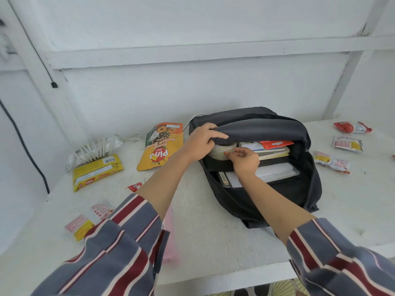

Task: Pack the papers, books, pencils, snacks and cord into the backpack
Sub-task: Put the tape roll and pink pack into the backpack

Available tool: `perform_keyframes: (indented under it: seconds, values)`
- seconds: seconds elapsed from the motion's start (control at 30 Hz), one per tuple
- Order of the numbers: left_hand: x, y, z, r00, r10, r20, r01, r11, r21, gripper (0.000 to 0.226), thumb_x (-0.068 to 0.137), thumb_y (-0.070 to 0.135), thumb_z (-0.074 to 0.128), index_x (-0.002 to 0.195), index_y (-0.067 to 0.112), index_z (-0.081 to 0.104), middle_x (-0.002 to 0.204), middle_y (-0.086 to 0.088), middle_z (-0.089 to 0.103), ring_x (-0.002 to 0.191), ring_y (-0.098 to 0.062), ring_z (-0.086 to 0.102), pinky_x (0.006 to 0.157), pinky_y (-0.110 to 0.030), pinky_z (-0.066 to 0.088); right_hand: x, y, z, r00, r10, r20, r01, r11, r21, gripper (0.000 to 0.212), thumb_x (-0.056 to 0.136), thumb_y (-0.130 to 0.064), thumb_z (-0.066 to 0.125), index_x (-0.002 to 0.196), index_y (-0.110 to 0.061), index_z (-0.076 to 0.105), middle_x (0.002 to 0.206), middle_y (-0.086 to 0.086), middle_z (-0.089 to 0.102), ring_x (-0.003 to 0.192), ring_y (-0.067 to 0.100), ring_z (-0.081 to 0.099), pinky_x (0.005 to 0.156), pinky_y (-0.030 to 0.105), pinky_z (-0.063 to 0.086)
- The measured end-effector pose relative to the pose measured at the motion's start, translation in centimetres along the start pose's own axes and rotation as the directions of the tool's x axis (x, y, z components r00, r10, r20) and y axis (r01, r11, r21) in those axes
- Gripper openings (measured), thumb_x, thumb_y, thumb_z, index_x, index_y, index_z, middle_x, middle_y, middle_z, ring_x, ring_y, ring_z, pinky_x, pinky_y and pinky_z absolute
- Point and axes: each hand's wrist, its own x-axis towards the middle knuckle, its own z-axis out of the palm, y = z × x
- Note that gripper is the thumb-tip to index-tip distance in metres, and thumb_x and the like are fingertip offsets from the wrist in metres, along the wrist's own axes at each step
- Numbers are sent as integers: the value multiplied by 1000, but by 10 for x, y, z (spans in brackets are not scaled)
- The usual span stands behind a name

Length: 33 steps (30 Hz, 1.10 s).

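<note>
The fingers of your left hand point(201, 142) curl round the backpack's top flap point(260, 129), holding it up. Your right hand point(245, 160) pinches a pale roll point(220, 150) just inside the opening. Books point(275, 151) and papers point(277, 170) sit inside the backpack point(267, 201) on the tabletop point(203, 221). From the backpack, the white cord point(96, 149) and a yellow biscuit bag point(162, 146) lie at nine o'clock, and small snack packets point(347, 144) at three.

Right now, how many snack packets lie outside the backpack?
8. Left of the backpack: yellow pack, Pina pouch, half-covered red packet, two pink packets. Right: three packets. More may be hidden.
</note>
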Motion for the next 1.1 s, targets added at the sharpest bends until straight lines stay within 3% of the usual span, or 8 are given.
perform_keyframes:
  seconds: [0.27, 0.5, 0.63, 0.8, 0.97, 1.03, 1.1]
  values:
    - [0, 2, -2, 1000, -12, 16, 12, 1000, 1, 44, 90, -5, 43, 120, 21, 63, 135, -6, 45, 123, -18, 42, 94, -21, 34, 6, -2, -1, 1000, -14, 25, 15, 999, -48, 32, 78, -16, 74, 107, -6, 66, 100, 9, 69, 91, 15, 62, 77, 22, 45]
    - [-1, 5, -3, 998, -32, 52, 30, 999, 24, 46, 90, -5, 43, 122, 22, 62, 139, -6, 41, 129, -20, 37, 102, -26, 31, -1, -2, -15, 987, -58, 147, 70, 995, -78, 37, 78, -14, 73, 114, -7, 64, 102, 9, 67, 87, 12, 58, 78, 23, 45]
    - [-7, 10, -4, 996, -50, 78, 47, 998, 45, 45, 90, -5, 45, 120, 23, 63, 142, -5, 38, 132, -20, 34, 97, -22, 29, -7, -3, -27, 973, -116, 200, 137, 986, -94, 36, 79, -10, 72, 114, -5, 64, 103, 10, 67, 91, 15, 60, 83, 25, 47]
    - [-17, 16, -1, 990, -75, 122, 67, 996, 66, 42, 88, -5, 52, 115, 24, 66, 146, -6, 35, 136, -24, 28, 103, -32, 31, -18, -10, -45, 937, -170, 304, 235, 953, -191, 30, 83, -11, 67, 112, -6, 65, 101, 6, 66, 92, 14, 59, 81, 23, 44]
    - [-33, 28, 3, 995, -95, 10, 94, 995, 29, 34, 88, 2, 56, 112, 24, 68, 146, -9, 38, 138, -26, 28, 112, -43, 27, -35, -15, -59, 920, -251, 301, 335, 902, -272, 23, 86, -13, 63, 108, -7, 67, 97, 5, 67, 87, 11, 57, 78, 21, 41]
    - [-42, 31, 2, 992, -88, -92, 90, 996, 18, 30, 88, 4, 57, 108, 21, 70, 139, -9, 47, 130, -24, 40, 105, -34, 33, -43, -18, -61, 908, -266, 324, 362, 887, -287, 22, 87, -14, 62, 108, -8, 67, 93, 3, 65, 84, 11, 56, 75, 21, 40]
    - [-53, 31, -3, 978, -104, -180, 102, 995, -21, 28, 87, 3, 56, 106, 18, 71, 129, -8, 55, 115, -20, 51, 89, -22, 36, -52, -23, -59, 895, -287, 342, 390, 875, -288, 22, 88, -14, 61, 108, -9, 67, 91, 1, 65, 82, 11, 57, 74, 22, 42]
